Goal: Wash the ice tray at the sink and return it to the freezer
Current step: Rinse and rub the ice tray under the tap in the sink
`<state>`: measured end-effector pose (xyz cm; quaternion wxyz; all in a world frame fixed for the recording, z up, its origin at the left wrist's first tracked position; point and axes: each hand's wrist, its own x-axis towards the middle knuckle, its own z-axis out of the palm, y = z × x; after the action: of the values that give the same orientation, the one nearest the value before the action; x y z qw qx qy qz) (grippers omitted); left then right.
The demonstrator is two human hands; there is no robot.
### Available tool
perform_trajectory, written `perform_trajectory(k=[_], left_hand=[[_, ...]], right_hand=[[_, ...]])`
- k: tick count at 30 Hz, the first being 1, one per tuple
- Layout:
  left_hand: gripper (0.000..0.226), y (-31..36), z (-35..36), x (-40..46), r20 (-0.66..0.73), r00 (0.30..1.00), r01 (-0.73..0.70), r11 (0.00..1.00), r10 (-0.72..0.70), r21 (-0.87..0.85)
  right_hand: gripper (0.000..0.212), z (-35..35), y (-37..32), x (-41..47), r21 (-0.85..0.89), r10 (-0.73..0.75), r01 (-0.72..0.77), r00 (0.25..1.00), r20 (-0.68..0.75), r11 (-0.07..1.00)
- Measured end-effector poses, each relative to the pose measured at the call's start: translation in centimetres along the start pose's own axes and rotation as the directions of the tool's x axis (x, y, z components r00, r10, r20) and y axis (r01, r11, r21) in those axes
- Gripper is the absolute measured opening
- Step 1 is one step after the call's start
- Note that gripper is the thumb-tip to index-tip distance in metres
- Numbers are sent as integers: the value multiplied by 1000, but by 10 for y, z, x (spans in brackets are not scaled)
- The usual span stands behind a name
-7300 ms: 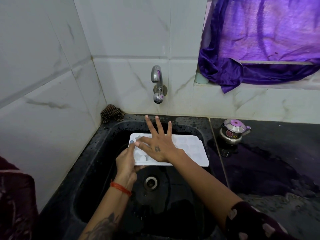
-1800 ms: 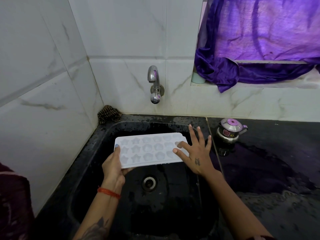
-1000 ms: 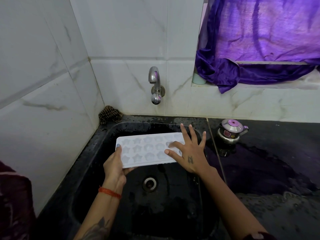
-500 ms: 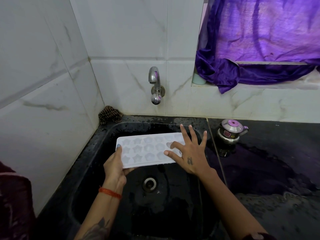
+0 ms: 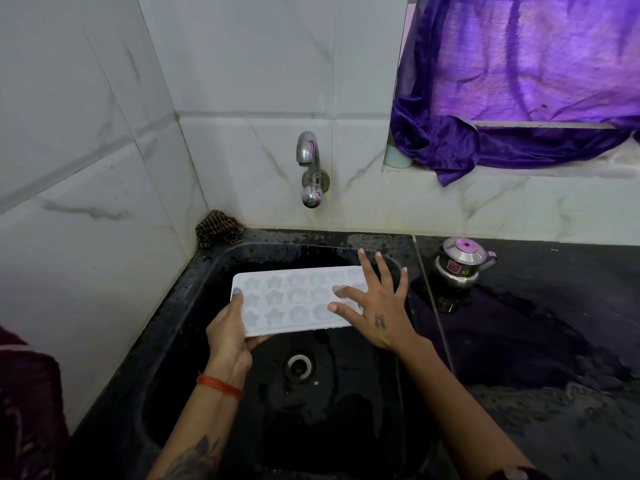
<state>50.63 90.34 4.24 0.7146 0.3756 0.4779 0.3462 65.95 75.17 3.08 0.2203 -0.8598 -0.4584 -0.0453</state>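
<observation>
Fingers of right hand (image 5: 377, 315) lay spread and straight on tray (image 5: 294, 299), right end; barely shifted since half second ago, after sliding in from tray's edge. Left hand (image 5: 230, 327) gripped left end, thumb on top, other fingers underneath, unchanged. Tray held level over sink (image 5: 194, 306), below tap (image 5: 310, 168); no water seen running. Likely rubbing stage, rinse pending. Star-shaped cells looked empty. Small steel pot (image 5: 459, 263), lidded, on wet tabletop (image 5: 554, 323), right of fingers; contents hidden.
</observation>
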Motion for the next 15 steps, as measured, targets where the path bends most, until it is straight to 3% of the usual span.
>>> perform_trajectory(k=[7, 15], left_hand=[[19, -3, 1, 1, 5, 1000, 5, 1000, -5, 10], [18, -3, 1, 0, 2, 1000, -1, 1000, 1, 15]], right_hand=[[70, 3, 4, -2, -47, -7, 3, 996, -85, 999], [73, 3, 4, -3, -91, 2, -11, 995, -97, 996]])
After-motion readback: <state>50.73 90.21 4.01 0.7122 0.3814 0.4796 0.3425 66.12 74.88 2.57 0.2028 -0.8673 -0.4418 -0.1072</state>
